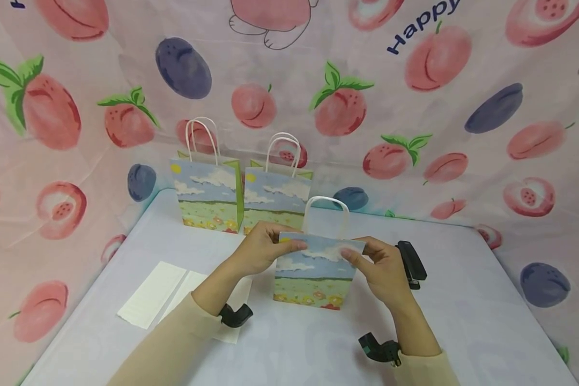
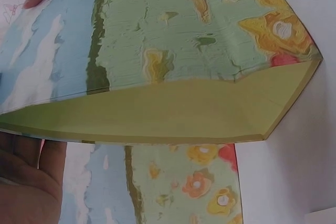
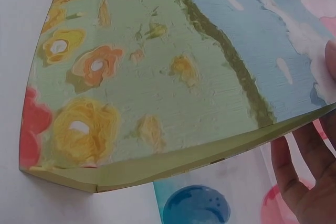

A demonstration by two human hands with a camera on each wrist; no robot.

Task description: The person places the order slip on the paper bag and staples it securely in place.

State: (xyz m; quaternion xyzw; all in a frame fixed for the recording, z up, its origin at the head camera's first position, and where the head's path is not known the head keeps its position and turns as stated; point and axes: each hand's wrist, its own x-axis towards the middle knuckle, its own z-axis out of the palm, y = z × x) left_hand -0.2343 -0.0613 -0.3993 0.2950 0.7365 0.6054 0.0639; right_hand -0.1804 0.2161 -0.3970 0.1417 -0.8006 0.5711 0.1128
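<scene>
A small paper gift bag [image 1: 313, 279] with a sky, meadow and flower print stands in front of me in the head view, its white handle upright. My left hand [image 1: 257, 251] grips the bag's upper left side, thumb on the front and fingers behind. At the upper right, my right hand [image 1: 380, 268] pinches it the same way. The left wrist view shows the bag's green side panel [image 2: 184, 111] folded inward between front and back. In the right wrist view, the flowered front [image 3: 147, 77] fills most of the frame, with fingers behind the bag.
Two matching gift bags [image 1: 207, 193] [image 1: 277, 195] stand upright at the back left. White folded paper sheets [image 1: 151, 295] lie on the white table [image 1: 463, 300] at left, partly under my left arm. A black stapler [image 1: 412, 262] lies just beyond my right hand. A fruit-print cloth [image 1: 289, 69] hangs behind.
</scene>
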